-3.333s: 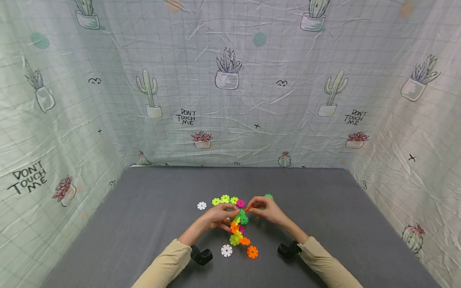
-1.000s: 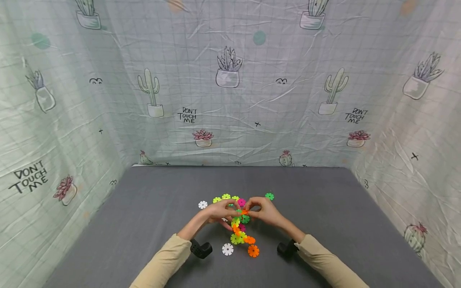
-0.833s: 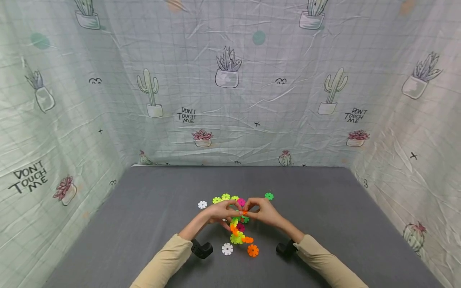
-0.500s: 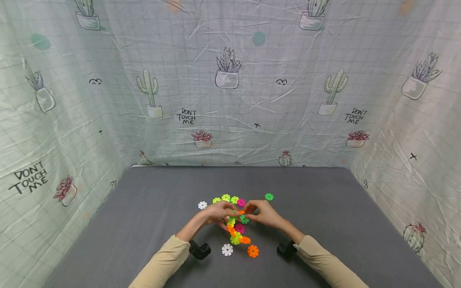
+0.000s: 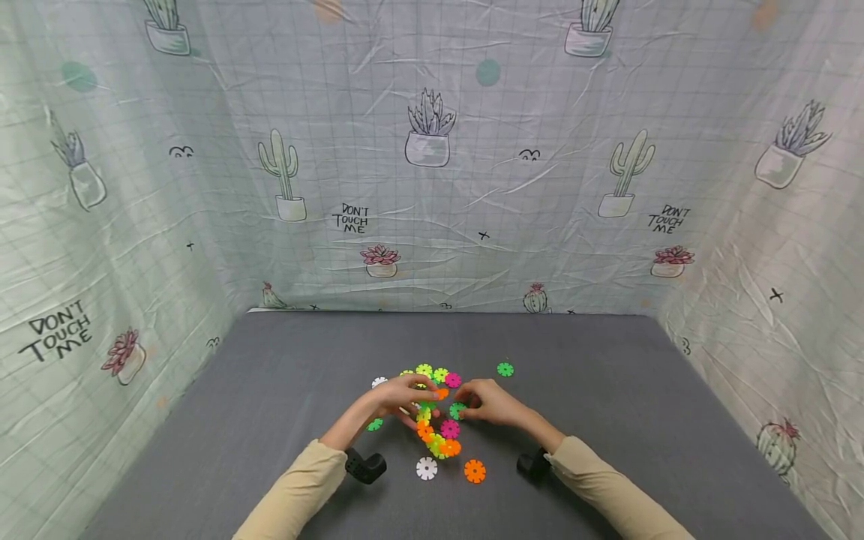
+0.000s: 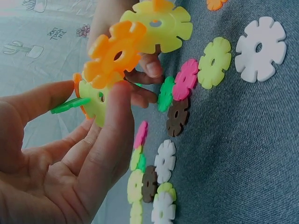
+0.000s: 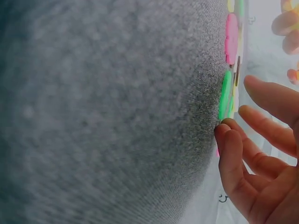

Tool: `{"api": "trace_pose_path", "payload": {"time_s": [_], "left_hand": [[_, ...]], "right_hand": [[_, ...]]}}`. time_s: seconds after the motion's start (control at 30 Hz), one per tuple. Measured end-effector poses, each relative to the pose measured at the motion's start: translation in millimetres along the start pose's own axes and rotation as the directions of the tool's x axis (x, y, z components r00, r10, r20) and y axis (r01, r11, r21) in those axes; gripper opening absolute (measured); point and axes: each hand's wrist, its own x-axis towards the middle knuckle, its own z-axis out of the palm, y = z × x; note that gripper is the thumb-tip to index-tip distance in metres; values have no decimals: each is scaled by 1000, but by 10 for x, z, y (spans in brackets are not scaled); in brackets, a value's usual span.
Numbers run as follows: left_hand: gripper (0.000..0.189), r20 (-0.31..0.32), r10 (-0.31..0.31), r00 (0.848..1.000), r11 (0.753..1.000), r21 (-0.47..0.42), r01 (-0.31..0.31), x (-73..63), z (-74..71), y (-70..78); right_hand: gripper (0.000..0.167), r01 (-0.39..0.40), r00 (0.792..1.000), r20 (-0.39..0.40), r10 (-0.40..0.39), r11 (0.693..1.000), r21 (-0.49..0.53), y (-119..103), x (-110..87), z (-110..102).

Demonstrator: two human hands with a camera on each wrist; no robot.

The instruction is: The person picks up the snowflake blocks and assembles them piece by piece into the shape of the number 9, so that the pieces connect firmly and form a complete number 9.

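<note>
In the head view my left hand point(image 5: 398, 396) holds a curved chain of interlocked notched plastic discs above the table. Yellow and orange discs point(image 5: 424, 431) show along it. From the left wrist the chain's orange disc point(image 6: 105, 58) and yellow disc point(image 6: 180, 30) stand beyond the fingertips, and a green disc point(image 6: 70, 105) sits between thumb and fingers. My right hand point(image 5: 496, 403) is low at the table, fingers loosely bent and holding nothing. Its fingertips are beside a loose green disc point(image 5: 457, 411); the right wrist view has that green disc point(image 7: 224, 95) flat on the cloth.
A pink disc point(image 5: 450, 429), a white disc point(image 5: 427, 469) and an orange disc point(image 5: 475, 471) lie nearer the body. Behind the hands are yellow discs point(image 5: 424, 370) and a pink disc point(image 5: 454, 380). Another green disc point(image 5: 505, 369) lies at the back right of the grey table point(image 5: 594, 390).
An orange disc that the right hand pinched has joined the chain. The right hand has let go and lowered toward the green disc; the left hand has drawn the chain leftward.
</note>
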Motion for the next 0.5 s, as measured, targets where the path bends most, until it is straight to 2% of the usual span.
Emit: {"api": "trace_pose_path", "payload": {"time_s": [0.33, 0.5], "left_hand": [[32, 17, -17, 1000, 1000, -19, 17, -29, -19, 25], [34, 16, -29, 999, 999, -17, 29, -18, -18, 30]], "right_hand": [[28, -21, 999, 40, 23, 998, -65, -33, 19, 24], [26, -32, 998, 47, 35, 998, -55, -44, 26, 29]]}}
